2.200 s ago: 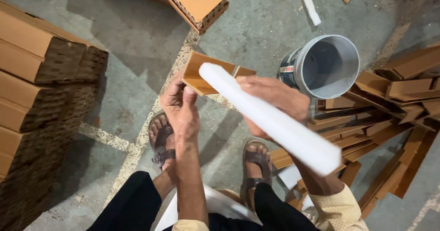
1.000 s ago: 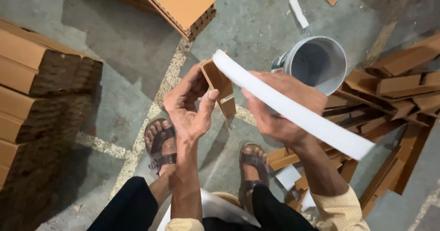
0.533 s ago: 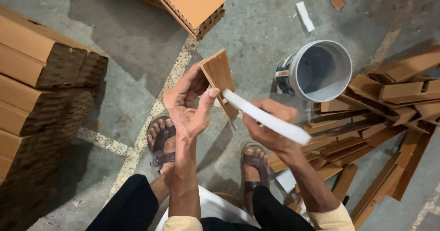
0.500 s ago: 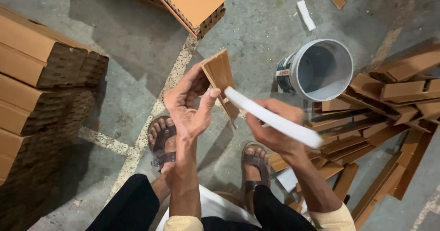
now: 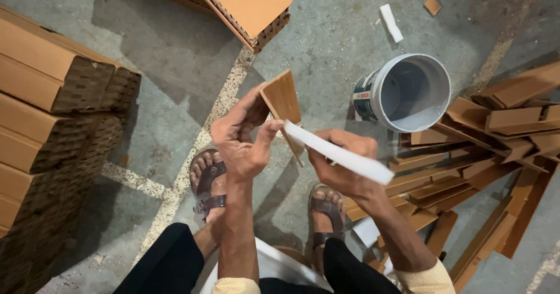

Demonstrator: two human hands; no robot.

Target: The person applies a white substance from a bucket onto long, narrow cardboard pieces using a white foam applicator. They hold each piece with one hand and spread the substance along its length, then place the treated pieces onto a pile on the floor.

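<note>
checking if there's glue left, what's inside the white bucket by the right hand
The white bucket lies tipped with its mouth toward the camera. Only bare pale walls and bottom show; no liquid or tool is visible. The lower inner wall is hidden by the rim.

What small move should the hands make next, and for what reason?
Probably slide the white strip along the edge of the brown piece. The right hand already has its tip touching that edge, and the left hand holds the piece tilted up.
</note>
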